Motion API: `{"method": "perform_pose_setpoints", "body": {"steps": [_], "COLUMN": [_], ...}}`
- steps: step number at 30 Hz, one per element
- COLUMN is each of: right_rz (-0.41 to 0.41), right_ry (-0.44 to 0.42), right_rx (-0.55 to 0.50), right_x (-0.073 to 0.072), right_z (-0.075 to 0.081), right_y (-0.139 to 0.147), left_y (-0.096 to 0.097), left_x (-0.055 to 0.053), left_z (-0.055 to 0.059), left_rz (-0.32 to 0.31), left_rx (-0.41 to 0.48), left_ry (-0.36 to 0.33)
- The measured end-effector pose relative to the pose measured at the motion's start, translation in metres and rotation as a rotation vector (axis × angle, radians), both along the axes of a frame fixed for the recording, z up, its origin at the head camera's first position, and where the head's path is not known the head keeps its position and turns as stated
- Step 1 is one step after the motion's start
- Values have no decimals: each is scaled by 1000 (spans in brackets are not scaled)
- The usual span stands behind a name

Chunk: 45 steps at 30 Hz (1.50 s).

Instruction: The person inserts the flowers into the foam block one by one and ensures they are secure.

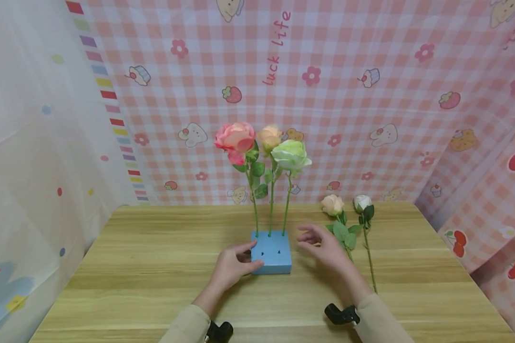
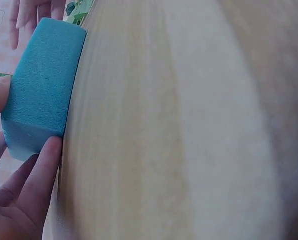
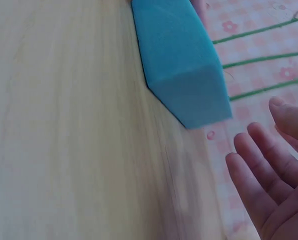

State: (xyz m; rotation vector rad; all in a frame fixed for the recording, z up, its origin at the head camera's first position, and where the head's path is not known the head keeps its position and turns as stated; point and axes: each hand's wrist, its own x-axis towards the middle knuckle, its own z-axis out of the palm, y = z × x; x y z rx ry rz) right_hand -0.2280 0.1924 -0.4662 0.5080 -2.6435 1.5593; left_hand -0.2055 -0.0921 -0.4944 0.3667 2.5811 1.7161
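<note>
A blue foam block (image 1: 271,257) sits on the table with several holes in its top. Three artificial roses stand upright in its back row: a pink one (image 1: 236,139), a peach one (image 1: 269,137) and a green one (image 1: 291,155). Two front holes show bare. My left hand (image 1: 233,267) grips the block's left side, thumb and fingers against it; the left wrist view shows its fingers (image 2: 41,180) along the block's side. To the right of the block, my right hand (image 1: 324,245) hovers apart from it, fingers loosely bent and holding nothing.
On the wooden table (image 1: 154,267), a second peach rose (image 1: 332,205) and a white rose (image 1: 362,203) lie to the right, their stems running toward my right forearm. Behind the table hangs a pink checked cloth (image 1: 347,119); a white cloth (image 1: 25,157) hangs at the left.
</note>
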Motion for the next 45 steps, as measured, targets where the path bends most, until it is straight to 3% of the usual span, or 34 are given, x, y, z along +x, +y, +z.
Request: {"method": "perform_pose_setpoints", "body": {"steps": [10, 26, 34, 40, 45], "right_rz": [-17, -82, -94, -111, -101], "right_ry": [-41, -11, -120, -220, -249], "right_rx": [-8, -17, -46, -9, -1], "right_x": [18, 42, 49, 53, 56], "right_z": [5, 6, 0, -3, -4], "right_y": [46, 99, 109, 111, 111], "left_y": [-1, 0, -1, -1, 0], "left_x": [0, 0, 0, 0, 0], "left_z": [0, 2, 1, 0, -1], "left_rz": [1, 2, 1, 1, 1], "left_rx": [2, 7, 9, 4, -1], "left_ry": [4, 5, -1, -3, -3]}}
